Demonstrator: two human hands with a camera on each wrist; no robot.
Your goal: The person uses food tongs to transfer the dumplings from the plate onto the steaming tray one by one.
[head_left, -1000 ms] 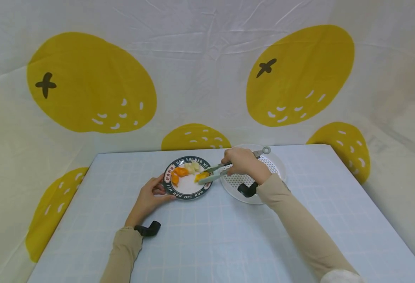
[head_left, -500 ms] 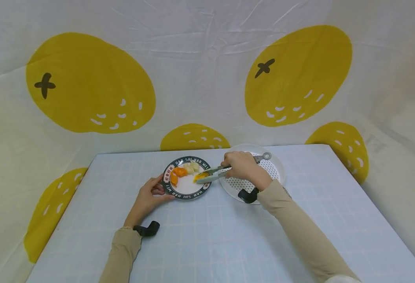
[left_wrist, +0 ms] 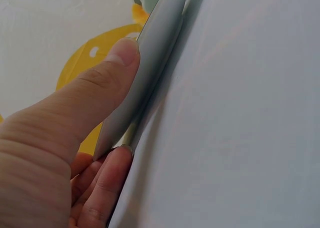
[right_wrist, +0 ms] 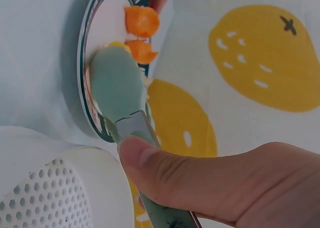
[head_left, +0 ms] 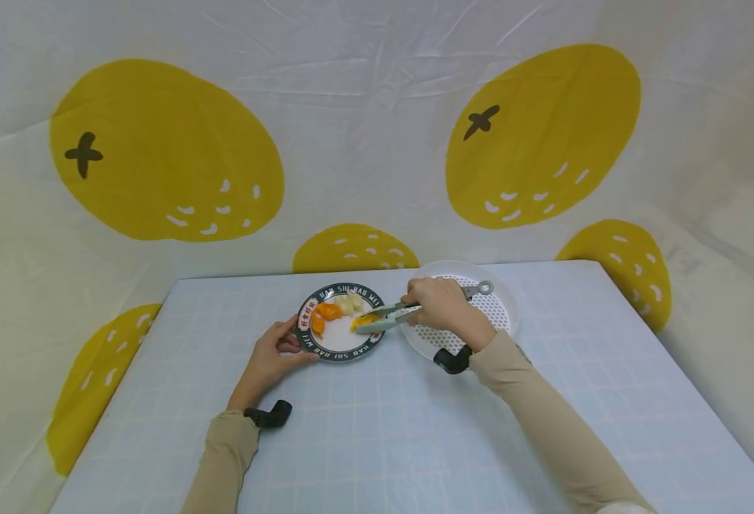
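Note:
My left hand (head_left: 277,359) grips a round plate (head_left: 340,355) with a dark lettered rim at its left side; the thumb lies along the near edge. In the left wrist view, the plate's underside (left_wrist: 145,72) shows between thumb and fingers. On the plate are orange pieces (head_left: 329,311), pale pieces (head_left: 349,303) and a yellow piece (head_left: 362,321). My right hand (head_left: 440,303) holds tongs (head_left: 375,327) with pale green heads, which straddle the yellow piece near the plate's right rim. In the right wrist view, one tong head (right_wrist: 117,82) hides most of that piece.
A white perforated basket (head_left: 512,307) stands right of the plate, beneath my right hand and the tongs' handle. A light blue checked cloth (head_left: 377,442) covers the table. Behind the far table edge hangs a white sheet (head_left: 364,143) printed with yellow fruit.
The tongs' ring end has dropped a little and their heads have shifted slightly left with the yellow piece. My left hand and the plate have stayed in place.

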